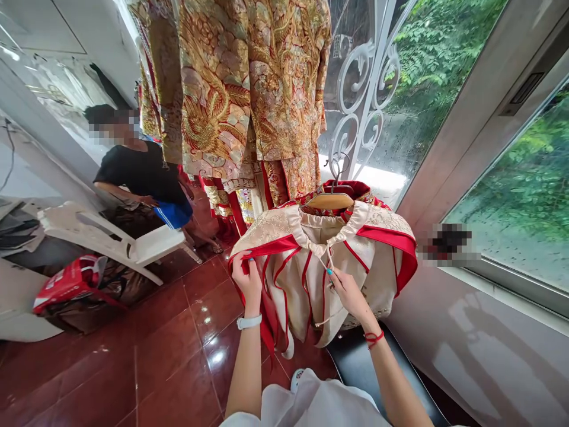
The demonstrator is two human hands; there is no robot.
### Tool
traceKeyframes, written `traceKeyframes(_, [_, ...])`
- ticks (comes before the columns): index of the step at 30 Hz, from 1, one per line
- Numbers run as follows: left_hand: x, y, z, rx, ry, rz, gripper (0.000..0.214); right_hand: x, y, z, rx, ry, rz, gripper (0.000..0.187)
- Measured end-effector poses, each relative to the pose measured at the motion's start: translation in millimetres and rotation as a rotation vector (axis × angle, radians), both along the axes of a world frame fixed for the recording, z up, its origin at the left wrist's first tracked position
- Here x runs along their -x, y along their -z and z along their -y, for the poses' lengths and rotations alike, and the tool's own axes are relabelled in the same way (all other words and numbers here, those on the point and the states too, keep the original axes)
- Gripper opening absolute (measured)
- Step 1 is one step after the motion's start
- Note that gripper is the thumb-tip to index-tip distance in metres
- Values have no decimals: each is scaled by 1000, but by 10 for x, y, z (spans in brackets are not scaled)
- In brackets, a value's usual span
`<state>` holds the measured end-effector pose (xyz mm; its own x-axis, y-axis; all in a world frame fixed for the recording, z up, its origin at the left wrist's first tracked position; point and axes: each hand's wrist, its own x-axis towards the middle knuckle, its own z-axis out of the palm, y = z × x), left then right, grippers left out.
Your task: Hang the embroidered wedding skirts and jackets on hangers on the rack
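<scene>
A cream and red garment hangs on a wooden hanger in front of me. My left hand is closed on the garment's red-trimmed left edge. My right hand pinches a thin cream tie cord at the garment's front, below the gathered neckline. A white band sits on my left wrist and a red string on my right wrist.
A gold and red embroidered robe hangs above. A person in black sits at the left beside a white plastic chair and a red bag. A black stool stands under the garment. Glass windows are at the right.
</scene>
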<state>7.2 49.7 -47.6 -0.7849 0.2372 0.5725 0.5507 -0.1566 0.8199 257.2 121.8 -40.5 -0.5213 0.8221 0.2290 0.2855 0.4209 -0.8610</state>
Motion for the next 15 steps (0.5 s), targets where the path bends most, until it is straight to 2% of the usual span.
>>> traceKeyframes(2, [-192,201,42,65,87,139,23,30,28,25,62,-50,-29,48])
traceKeyframes(5, [-808,508,167,148,262,321,31,99,111,81,160,-95,-90,56])
traceKeyframes(7, [-1264,629,236,254,532,374,42,125,142,121,190,-112,-139,59])
traceKeyframes(9, [-1600,647,267,366,802,482,56,118,127,151,162,-86,-168,59])
traceKeyframes(10, [-1700,621,276,401,871,531,61,104,100,160,152,-65,-178,58])
traceKeyframes(12, [-1782,526,306,422,871,566,62,68,12,166,197,-51,-197,58])
traceKeyframes(15, [-1760,342,449,446,782,437,52,42,-188,131,343,-125,-238,53])
